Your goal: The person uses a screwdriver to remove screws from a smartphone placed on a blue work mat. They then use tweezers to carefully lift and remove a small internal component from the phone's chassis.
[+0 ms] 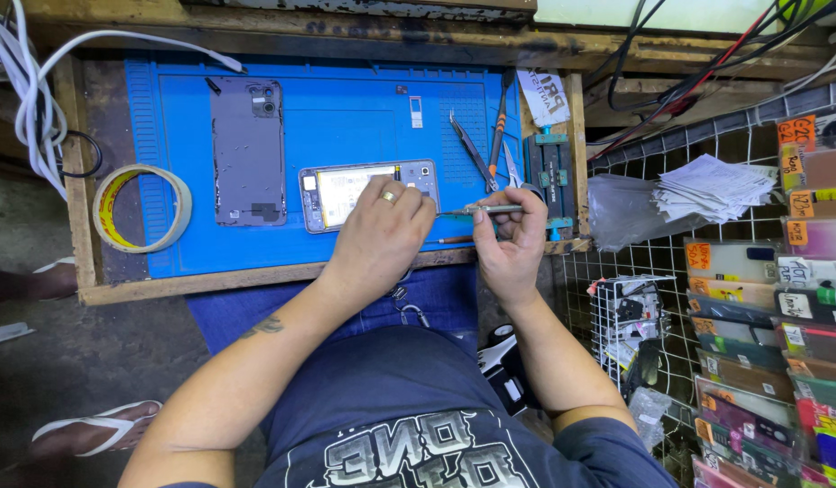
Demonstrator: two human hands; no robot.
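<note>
Bench [84,163] carries blue mat [346,117]. Grey back cover [246,149] lies flat on mat, left of opened phone [346,194]; tape roll [140,208] off mat's left edge. Left hand [382,237] rests on phone's right end, fingers curled down on it. Right hand [508,239] just beside, fingers pinched on screwdriver [481,210], tip pointing toward phone. Tweezers [472,149] lie further back on mat.
</note>
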